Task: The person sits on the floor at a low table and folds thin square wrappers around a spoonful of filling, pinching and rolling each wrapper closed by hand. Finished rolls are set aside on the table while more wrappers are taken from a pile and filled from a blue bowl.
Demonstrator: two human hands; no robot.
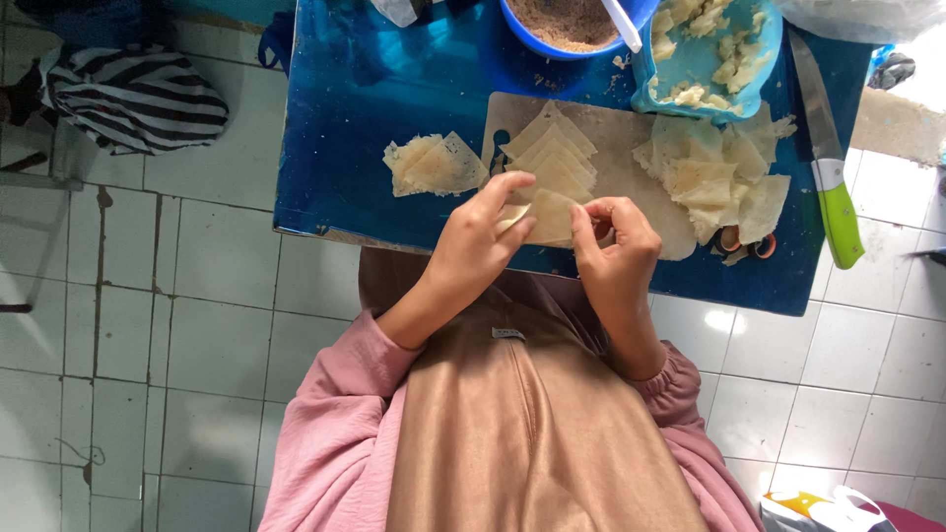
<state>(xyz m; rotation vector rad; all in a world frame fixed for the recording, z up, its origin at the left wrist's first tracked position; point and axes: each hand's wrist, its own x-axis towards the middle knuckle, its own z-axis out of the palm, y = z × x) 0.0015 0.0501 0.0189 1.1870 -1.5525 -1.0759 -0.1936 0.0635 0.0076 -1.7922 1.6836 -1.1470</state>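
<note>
Left hand and right hand both pinch one pale wrapper above the board at the worktop edge. Risk: thin sheet tears if pulled unevenly.

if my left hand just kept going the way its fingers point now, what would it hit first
The left hand points up and to the right across the wrapper it pinches. Straight on, it would probably first meet the row of folded wrappers on the cutting board, though depth is hard to judge.
</note>
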